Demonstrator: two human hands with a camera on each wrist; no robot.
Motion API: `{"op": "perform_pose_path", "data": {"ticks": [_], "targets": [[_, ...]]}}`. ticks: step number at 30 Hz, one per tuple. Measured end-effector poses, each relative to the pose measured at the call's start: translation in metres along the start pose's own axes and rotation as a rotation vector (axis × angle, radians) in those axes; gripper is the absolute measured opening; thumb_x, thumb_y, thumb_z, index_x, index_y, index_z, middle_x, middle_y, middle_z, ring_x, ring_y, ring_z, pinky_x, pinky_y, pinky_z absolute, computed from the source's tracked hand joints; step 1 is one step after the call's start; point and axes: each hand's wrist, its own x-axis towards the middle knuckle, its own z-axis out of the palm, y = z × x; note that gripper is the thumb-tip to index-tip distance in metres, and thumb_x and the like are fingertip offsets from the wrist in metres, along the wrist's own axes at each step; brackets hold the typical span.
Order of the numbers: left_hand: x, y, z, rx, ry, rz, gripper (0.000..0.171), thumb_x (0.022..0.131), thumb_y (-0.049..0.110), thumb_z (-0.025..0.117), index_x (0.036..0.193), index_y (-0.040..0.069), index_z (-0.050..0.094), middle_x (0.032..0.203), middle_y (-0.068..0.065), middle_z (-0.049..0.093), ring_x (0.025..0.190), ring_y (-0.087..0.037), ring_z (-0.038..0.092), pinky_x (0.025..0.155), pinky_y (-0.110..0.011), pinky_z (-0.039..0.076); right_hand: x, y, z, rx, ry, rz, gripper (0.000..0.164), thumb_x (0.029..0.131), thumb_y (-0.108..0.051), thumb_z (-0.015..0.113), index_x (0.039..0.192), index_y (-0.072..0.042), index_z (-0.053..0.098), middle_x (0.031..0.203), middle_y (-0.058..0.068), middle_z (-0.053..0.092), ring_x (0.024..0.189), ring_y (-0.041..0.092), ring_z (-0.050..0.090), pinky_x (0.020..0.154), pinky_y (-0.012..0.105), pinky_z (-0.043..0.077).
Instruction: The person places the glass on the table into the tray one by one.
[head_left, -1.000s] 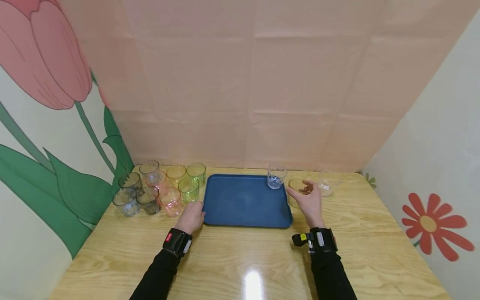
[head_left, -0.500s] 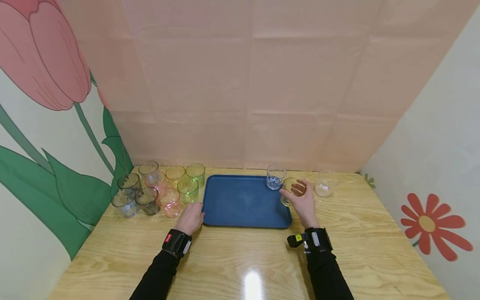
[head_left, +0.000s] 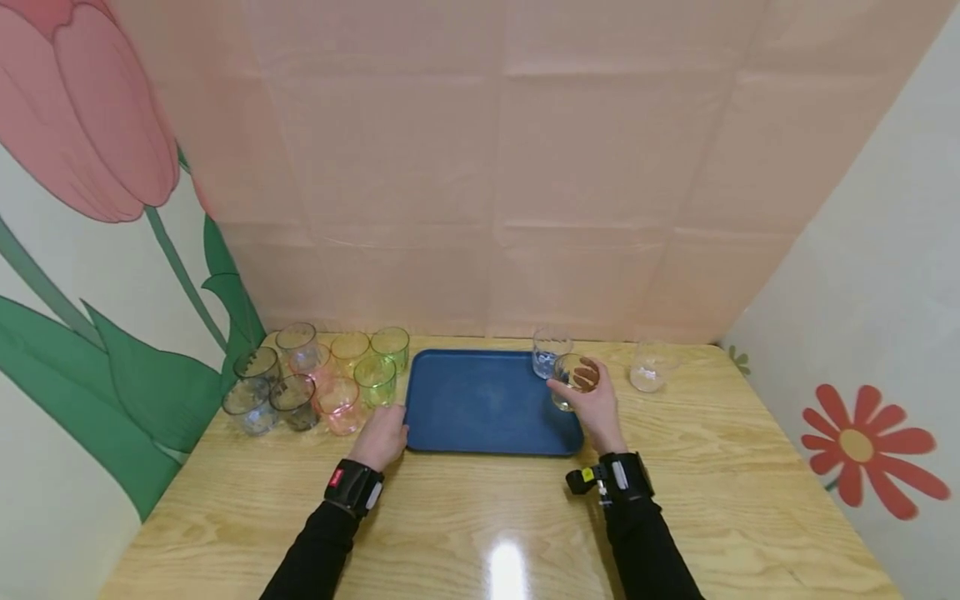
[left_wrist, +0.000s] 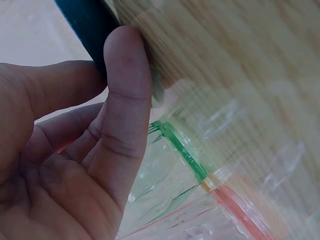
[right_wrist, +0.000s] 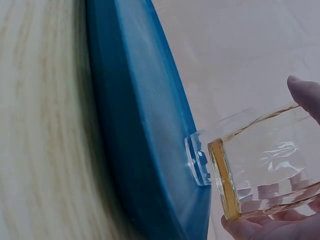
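Head view shows me the right hand (head_left: 596, 407) pinching a yellowish glass (head_left: 567, 385) above the right side of the blue tray (head_left: 483, 404), with a clear glass (head_left: 548, 358) just beyond at the far right corner and another clear glass (head_left: 647, 372) farther right on the table (head_left: 450, 533). Coloured glasses (head_left: 377, 382) crowd the left, near the left hand (head_left: 381, 437), whose thumb and finger pinch the tray's left edge. My right wrist view cuts off the held glass's rim and most fingers.
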Motion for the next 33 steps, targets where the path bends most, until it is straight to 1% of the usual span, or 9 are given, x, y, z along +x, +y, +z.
{"op": "perform_pose_path", "data": {"ticks": [3,6,11,16,21,23,28,33], "targets": [[-0.002,0.000,-0.001,-0.004,0.002,-0.008,0.004,0.086,0.000,0.068,0.087,-0.003,0.066,0.076,-0.016,0.067,0.077,-0.031,0.069,0.064,-0.042,0.054,-0.001,0.001,0.003,-0.006,-0.021,0.004,0.097,0.074,-0.037,0.085,0.151,-0.016,0.030,0.144,0.022,0.038,0.135,0.036,0.040,0.105,0.049,0.040],[-0.003,-0.001,-0.001,-0.004,0.004,-0.004,0.004,0.086,-0.001,0.068,0.087,-0.003,0.065,0.076,-0.016,0.067,0.075,-0.031,0.068,0.062,-0.042,0.054,-0.001,0.002,0.005,-0.023,-0.032,0.002,0.098,0.074,-0.038,0.085,0.151,-0.015,0.031,0.145,0.021,0.041,0.134,0.036,0.041,0.104,0.049,0.042],[-0.003,-0.002,0.001,0.000,0.007,-0.001,0.004,0.086,0.000,0.068,0.084,-0.001,0.064,0.074,-0.016,0.066,0.074,-0.030,0.068,0.060,-0.041,0.053,0.000,0.005,0.008,-0.085,-0.051,-0.002,0.100,0.073,-0.044,0.085,0.152,-0.015,0.030,0.146,0.018,0.044,0.137,0.035,0.041,0.106,0.049,0.042],[-0.003,-0.001,0.001,-0.001,-0.003,-0.013,0.005,0.086,0.000,0.068,0.084,-0.001,0.064,0.074,-0.015,0.066,0.074,-0.031,0.068,0.061,-0.041,0.053,-0.001,0.005,0.009,-0.150,-0.053,0.021,0.103,0.071,-0.050,0.084,0.152,-0.017,0.029,0.148,0.016,0.044,0.138,0.032,0.041,0.106,0.048,0.042],[0.000,0.000,0.000,-0.004,-0.005,-0.009,0.004,0.087,0.000,0.067,0.086,-0.003,0.065,0.075,-0.015,0.066,0.075,-0.031,0.068,0.061,-0.042,0.054,0.001,0.004,0.009,-0.201,-0.059,0.015,0.102,0.071,-0.050,0.084,0.151,-0.017,0.030,0.146,0.020,0.044,0.135,0.035,0.043,0.104,0.050,0.043],[0.000,0.001,0.000,-0.001,-0.002,-0.006,0.004,0.087,0.000,0.068,0.086,-0.003,0.065,0.076,-0.016,0.066,0.075,-0.031,0.068,0.062,-0.042,0.054,0.001,0.003,0.009,-0.225,-0.066,0.005,0.103,0.072,-0.050,0.084,0.152,-0.015,0.030,0.145,0.022,0.044,0.133,0.037,0.044,0.103,0.050,0.044],[0.000,0.001,0.000,0.013,0.002,-0.001,0.004,0.086,0.000,0.068,0.085,-0.003,0.065,0.075,-0.016,0.067,0.075,-0.032,0.068,0.063,-0.043,0.054,0.002,0.004,0.009,-0.269,-0.072,0.007,0.105,0.070,-0.052,0.084,0.152,-0.013,0.030,0.144,0.023,0.046,0.129,0.036,0.048,0.100,0.050,0.046],[0.001,-0.001,0.002,0.017,0.007,0.001,0.004,0.085,-0.001,0.069,0.086,-0.003,0.066,0.076,-0.017,0.067,0.075,-0.032,0.068,0.063,-0.043,0.054,0.003,0.005,0.012,-0.282,-0.056,0.017,0.105,0.069,-0.053,0.084,0.150,-0.013,0.032,0.142,0.021,0.048,0.127,0.035,0.049,0.099,0.050,0.046]]}}
